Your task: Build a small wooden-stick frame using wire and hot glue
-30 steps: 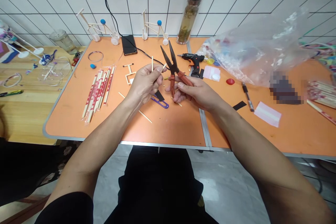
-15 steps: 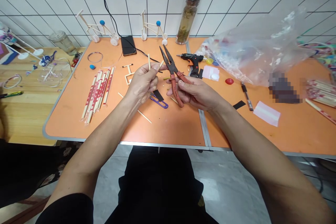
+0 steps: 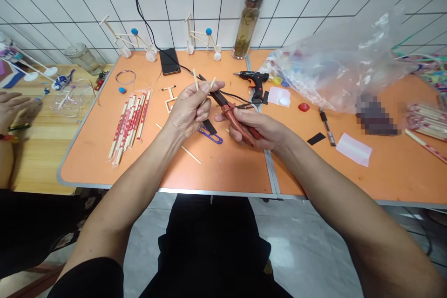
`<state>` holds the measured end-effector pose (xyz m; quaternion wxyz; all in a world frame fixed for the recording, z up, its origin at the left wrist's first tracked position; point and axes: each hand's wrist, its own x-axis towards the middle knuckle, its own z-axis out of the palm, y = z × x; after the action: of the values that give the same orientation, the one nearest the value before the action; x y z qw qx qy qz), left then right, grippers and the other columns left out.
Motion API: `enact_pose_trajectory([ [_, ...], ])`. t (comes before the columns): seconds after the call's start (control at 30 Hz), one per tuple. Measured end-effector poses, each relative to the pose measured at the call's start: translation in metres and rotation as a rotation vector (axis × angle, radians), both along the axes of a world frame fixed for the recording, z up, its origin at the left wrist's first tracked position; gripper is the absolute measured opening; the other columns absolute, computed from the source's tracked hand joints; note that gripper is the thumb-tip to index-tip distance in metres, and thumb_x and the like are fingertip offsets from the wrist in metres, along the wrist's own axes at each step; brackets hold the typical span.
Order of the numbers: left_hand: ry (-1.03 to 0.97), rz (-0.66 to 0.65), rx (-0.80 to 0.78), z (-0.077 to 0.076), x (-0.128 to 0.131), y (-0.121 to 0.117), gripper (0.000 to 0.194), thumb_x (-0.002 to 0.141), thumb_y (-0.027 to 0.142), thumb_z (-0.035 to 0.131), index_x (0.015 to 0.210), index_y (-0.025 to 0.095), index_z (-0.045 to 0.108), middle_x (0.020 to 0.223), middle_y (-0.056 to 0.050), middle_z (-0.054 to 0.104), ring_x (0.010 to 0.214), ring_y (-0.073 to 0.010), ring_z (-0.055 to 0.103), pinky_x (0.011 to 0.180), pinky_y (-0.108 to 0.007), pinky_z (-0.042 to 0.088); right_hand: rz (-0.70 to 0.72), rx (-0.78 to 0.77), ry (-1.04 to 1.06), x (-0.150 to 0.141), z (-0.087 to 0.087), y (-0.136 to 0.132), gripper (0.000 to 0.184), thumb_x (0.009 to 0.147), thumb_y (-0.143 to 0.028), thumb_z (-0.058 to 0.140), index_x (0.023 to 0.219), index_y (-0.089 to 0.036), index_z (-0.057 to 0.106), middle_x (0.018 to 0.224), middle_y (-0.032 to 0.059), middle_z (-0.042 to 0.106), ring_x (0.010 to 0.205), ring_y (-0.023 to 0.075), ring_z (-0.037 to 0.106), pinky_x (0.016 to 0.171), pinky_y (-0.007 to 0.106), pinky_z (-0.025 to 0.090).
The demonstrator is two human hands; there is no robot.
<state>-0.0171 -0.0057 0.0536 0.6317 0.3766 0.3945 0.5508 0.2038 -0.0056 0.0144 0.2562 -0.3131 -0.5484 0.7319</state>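
Observation:
My left hand (image 3: 190, 108) pinches two short pale wooden sticks (image 3: 195, 79), whose ends stick up above the thumb and fingers. Wrapped round the red handles of long-nosed pliers (image 3: 234, 115) is my right hand (image 3: 260, 125). The dark jaws of the pliers reach up and left, close against the fingers of my left hand; whether they touch a stick is hidden. Beneath my hands lie purple thread snips (image 3: 213, 138), a black strip (image 3: 209, 126) and a thin stick (image 3: 191, 154). A small stick frame (image 3: 170, 98) rests just left of my left hand.
Wrapped chopsticks (image 3: 129, 125) lie at left. Two stick tricycle models (image 3: 202, 37), a phone (image 3: 169, 61) and a tea bottle (image 3: 247, 18) stand along the wall. A glue gun (image 3: 254, 81) and a plastic bag (image 3: 324, 70) are at right. Another person's hand (image 3: 12, 107) rests on the left table.
The pliers have swung down and left, their jaws now by my left fingers and the handles squeezed closer together. Another person's hand has come in at the left edge.

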Motion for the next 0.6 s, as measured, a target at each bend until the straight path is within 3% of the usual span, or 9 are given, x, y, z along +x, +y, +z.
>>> enact_pose_trajectory([
  [0.1, 0.009, 0.028, 0.014, -0.003, 0.001, 0.002, 0.028, 0.102, 0.033, 0.093, 0.089, 0.014, 0.076, 0.11, -0.01, 0.089, 0.043, 0.0035, 0.033, 0.039, -0.016, 0.025, -0.106, 0.2, -0.155, -0.004, 0.002, -0.004, 0.073, 0.093, -0.075, 0.086, 0.143, -0.024, 0.07, 0.092, 0.0024, 0.079, 0.056, 0.0144, 0.055, 0.052, 0.03, 0.042],
  [0.2, 0.046, 0.048, 0.007, -0.007, 0.004, 0.003, 0.033, 0.097, 0.038, 0.098, 0.088, 0.015, 0.075, 0.092, -0.005, 0.084, 0.042, 0.0026, 0.032, 0.04, -0.017, 0.023, -0.268, 0.541, -0.446, -0.011, 0.002, -0.013, 0.076, 0.081, -0.041, 0.093, 0.151, -0.026, 0.066, 0.131, 0.0102, 0.083, 0.093, 0.0264, 0.076, 0.081, 0.039, 0.06],
  [0.27, 0.076, 0.058, 0.005, -0.007, 0.005, 0.002, 0.036, 0.096, 0.042, 0.099, 0.089, 0.016, 0.075, 0.086, -0.003, 0.081, 0.042, 0.0014, 0.032, 0.041, -0.019, 0.024, -0.322, 0.691, -0.626, -0.016, 0.001, -0.018, 0.06, 0.083, -0.027, 0.08, 0.142, -0.022, 0.07, 0.131, 0.0137, 0.083, 0.104, 0.0336, 0.078, 0.089, 0.045, 0.06],
  [0.33, 0.111, 0.068, 0.008, -0.006, 0.006, 0.0, 0.035, 0.098, 0.044, 0.097, 0.091, 0.018, 0.075, 0.083, -0.003, 0.08, 0.043, -0.0004, 0.034, 0.042, -0.02, 0.025, -0.346, 0.723, -0.714, -0.018, 0.001, -0.019, 0.043, 0.088, -0.024, 0.07, 0.13, -0.021, 0.074, 0.117, 0.0141, 0.084, 0.1, 0.0353, 0.077, 0.087, 0.045, 0.059],
  [0.43, 0.167, 0.114, 0.001, -0.003, 0.006, -0.002, 0.032, 0.099, 0.044, 0.095, 0.094, 0.02, 0.075, 0.076, 0.0, 0.076, 0.043, -0.003, 0.034, 0.043, -0.021, 0.024, -0.367, 0.63, -0.656, -0.013, -0.001, -0.014, 0.02, 0.103, -0.04, 0.065, 0.107, -0.023, 0.075, 0.1, 0.0121, 0.083, 0.091, 0.0325, 0.075, 0.08, 0.043, 0.056],
  [0.5, 0.185, 0.142, -0.001, -0.002, 0.006, -0.002, 0.031, 0.099, 0.044, 0.096, 0.093, 0.021, 0.075, 0.072, 0.002, 0.072, 0.043, -0.0036, 0.034, 0.043, -0.022, 0.023, -0.383, 0.587, -0.567, -0.006, -0.001, -0.008, 0.041, 0.112, -0.06, 0.061, 0.095, -0.024, 0.073, 0.1, 0.013, 0.083, 0.089, 0.0308, 0.074, 0.077, 0.042, 0.055],
  [0.6, 0.189, 0.116, 0.001, 0.0, 0.005, -0.002, 0.03, 0.099, 0.042, 0.095, 0.09, 0.021, 0.075, 0.069, 0.004, 0.067, 0.043, -0.0035, 0.033, 0.043, -0.022, 0.021, -0.387, 0.563, -0.446, 0.002, 0.001, -0.003, 0.061, 0.108, -0.083, 0.065, 0.094, -0.024, 0.075, 0.104, 0.0125, 0.083, 0.077, 0.0247, 0.07, 0.072, 0.04, 0.054],
])
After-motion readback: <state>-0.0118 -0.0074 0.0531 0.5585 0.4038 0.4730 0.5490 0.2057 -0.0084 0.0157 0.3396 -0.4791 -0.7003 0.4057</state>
